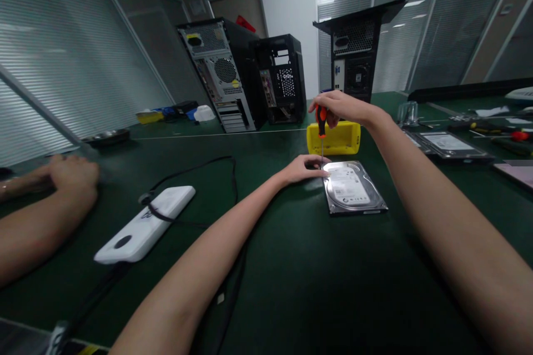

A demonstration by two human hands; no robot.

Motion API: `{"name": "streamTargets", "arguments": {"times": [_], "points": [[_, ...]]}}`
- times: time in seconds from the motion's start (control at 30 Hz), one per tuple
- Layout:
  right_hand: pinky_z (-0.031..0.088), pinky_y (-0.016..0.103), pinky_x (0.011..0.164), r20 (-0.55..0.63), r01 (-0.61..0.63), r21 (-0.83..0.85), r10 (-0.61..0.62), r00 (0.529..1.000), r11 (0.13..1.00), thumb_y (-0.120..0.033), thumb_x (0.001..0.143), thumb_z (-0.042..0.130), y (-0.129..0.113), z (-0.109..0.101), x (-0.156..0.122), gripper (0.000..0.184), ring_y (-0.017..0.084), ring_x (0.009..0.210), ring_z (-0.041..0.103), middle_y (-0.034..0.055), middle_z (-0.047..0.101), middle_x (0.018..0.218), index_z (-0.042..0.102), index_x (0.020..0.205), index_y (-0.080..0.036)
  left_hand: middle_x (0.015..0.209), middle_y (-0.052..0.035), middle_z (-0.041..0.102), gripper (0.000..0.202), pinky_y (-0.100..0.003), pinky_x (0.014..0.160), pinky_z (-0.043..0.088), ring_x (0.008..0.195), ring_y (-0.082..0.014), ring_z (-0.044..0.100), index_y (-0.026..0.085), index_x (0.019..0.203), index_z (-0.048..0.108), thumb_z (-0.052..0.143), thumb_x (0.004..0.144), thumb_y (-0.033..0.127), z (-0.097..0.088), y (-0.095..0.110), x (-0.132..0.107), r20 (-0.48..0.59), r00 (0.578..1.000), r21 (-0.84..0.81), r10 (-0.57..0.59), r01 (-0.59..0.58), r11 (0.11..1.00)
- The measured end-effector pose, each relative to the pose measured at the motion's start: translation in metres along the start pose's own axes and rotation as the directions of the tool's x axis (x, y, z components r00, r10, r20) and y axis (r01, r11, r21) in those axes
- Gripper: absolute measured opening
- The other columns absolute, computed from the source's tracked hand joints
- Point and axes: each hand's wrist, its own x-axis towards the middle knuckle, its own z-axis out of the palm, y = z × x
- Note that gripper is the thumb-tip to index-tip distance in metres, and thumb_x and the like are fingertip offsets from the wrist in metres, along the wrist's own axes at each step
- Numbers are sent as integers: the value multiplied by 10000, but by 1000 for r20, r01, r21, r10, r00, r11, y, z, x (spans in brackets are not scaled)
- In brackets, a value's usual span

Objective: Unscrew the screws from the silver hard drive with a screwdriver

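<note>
A silver hard drive [352, 186] lies flat on the green table, its white label facing up. My right hand [337, 104] is closed round the orange and black handle of a screwdriver [321, 122]. The shaft points straight down, with its tip at the drive's far left corner. At that same corner is my left hand [306, 169], its thumb and fingers on either side of the drive's edge near the shaft. The tip itself is hidden by the fingers. Just behind the drive stands a yellow open case [352, 138].
A white power bank [145, 224] with a black cable lies to the left. Another person's hands [75, 175] rest at the far left. Computer towers [241, 72] stand at the back. On the right are more hard drives [449, 144], a clear cup [408, 113] and scattered tools [499, 130].
</note>
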Motion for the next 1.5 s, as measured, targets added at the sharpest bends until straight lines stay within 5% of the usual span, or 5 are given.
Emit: {"name": "streamTargets", "arguments": {"times": [0.43,0.7,1.0,1.23,1.5], "points": [[430,182,450,-2,50,58,-50,999,997,-472,822,510,-5,1,-2,389,28,441,481,45,603,718,632,874,-106,1036,-73,622,535,-306,784,396,906,-187,536,157,1171,598,658,727,450,1,3,-1,0,1000,27,-21,21,999],[456,224,434,-39,91,-31,-93,995,995,-427,840,496,4,6,4,316,87,451,556,45,628,736,539,994,-155,1045,-74,624,524,-305,790,394,902,-184,534,154,1165,605,662,728,437,1,4,-1,2,1000,16,-3,3,1000],[408,216,408,-92,79,-137,-92,991,987,-526,862,381,0,7,2,436,80,418,506,29,542,602,535,740,-137,1007,-67,629,534,-295,774,389,892,-181,532,154,1155,615,673,715,450,0,2,-1,-9,1000,8,-2,2,1000],[428,213,457,-34,23,-113,-27,999,993,-254,887,290,-2,1,1,350,78,462,516,48,574,670,610,906,-114,1021,-66,628,534,-298,773,387,888,-176,529,160,1158,610,670,717,455,1,0,0,-9,1000,24,-3,3,1000],[465,220,476,-14,60,-54,-60,998,997,-365,866,390,-1,1,2,344,81,484,532,54,571,679,619,903,-111,1036,-74,621,537,-300,775,392,910,-186,535,157,1173,599,654,731,457,-1,5,-1,5,1000,36,-22,21,999]]}}
